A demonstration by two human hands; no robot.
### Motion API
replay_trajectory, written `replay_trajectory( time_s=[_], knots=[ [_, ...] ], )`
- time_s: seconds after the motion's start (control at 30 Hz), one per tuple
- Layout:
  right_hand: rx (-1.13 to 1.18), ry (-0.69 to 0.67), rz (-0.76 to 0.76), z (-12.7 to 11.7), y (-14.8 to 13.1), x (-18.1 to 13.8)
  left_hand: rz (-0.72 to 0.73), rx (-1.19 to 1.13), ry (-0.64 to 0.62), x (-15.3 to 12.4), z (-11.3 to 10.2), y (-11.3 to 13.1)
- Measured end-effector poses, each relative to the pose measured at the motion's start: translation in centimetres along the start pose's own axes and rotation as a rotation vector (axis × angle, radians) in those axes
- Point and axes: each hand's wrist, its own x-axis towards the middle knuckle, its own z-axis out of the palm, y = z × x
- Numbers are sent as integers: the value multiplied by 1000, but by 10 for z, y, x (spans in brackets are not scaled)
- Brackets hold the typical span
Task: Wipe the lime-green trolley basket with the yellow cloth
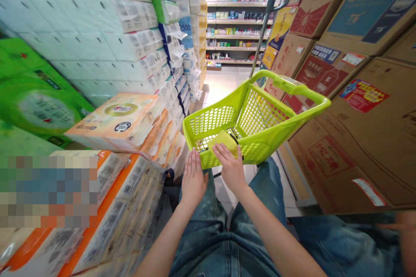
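Observation:
A lime-green shopping basket (224, 114) with a raised loop handle stands tilted in front of my knees. My left hand (193, 181) lies against its near left corner, fingers stretched out and close together. Over the near rim, my right hand (230, 166) presses a folded yellow cloth (224, 138) against the basket wall; its thumb and fingers are on the cloth. Part of the cloth is hidden under the fingers. A dark strip shows beside the cloth, too small to make out. Both hands are above my jeans-clad legs.
Packs of tissue paper (117, 117) are stacked high on my left. Cardboard cartons (367, 138) rise on the right. A grey pole with a loop grip (264, 21) stands behind the basket. Shelves of small goods (238, 21) are at the aisle's far end. Another person's jeans (344, 246) show lower right.

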Motion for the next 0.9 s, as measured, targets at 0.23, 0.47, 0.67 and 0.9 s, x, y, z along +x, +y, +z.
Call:
replay_trajectory(
  time_s=[0.23,0.47,0.67,0.9],
  knots=[
    [-107,134,238,-27,46,0,-3,-2,-1,1,-2,2],
    [-5,33,82,16,-28,9,-2,35,1,-1,2,0],
    [29,-30,-84,27,-39,7,12,59,16,-1,4,-2],
    [-88,30,45,-15,32,4,2,3,1,1,-2,1]
  ],
)
